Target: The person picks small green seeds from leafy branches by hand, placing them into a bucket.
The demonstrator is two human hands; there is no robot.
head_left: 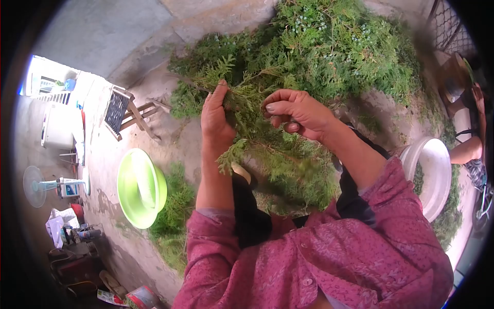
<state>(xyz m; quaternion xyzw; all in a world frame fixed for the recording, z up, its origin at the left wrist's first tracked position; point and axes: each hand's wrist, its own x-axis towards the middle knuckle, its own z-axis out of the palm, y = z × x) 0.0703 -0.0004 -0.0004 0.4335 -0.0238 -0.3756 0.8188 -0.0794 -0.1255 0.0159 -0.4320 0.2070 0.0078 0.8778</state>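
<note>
My left hand [217, 117] is closed around a leafy evergreen branch [248, 97], with the thumb pointing up along it. The branch's flat, scaly green sprays spread from the hand toward the right and hang below it. Close to the right side of these sprays, my right hand [301, 114] has its fingers curled and thumb pressed to the forefinger. Whatever sits in that pinch is too small to make out. A large pile of evergreen cuttings [350, 56], dotted with pale bluish cones, lies just beyond both hands. More loose sprays [303, 172] lie on the ground below my hands.
A lime-green basin [162, 189] stands at the left beside more greenery [177, 206]. On the right is a white basin [443, 180], near another person's leg [465, 152]. A small folding stool [135, 114], a fan [35, 186] and a tin [141, 297] are farther left.
</note>
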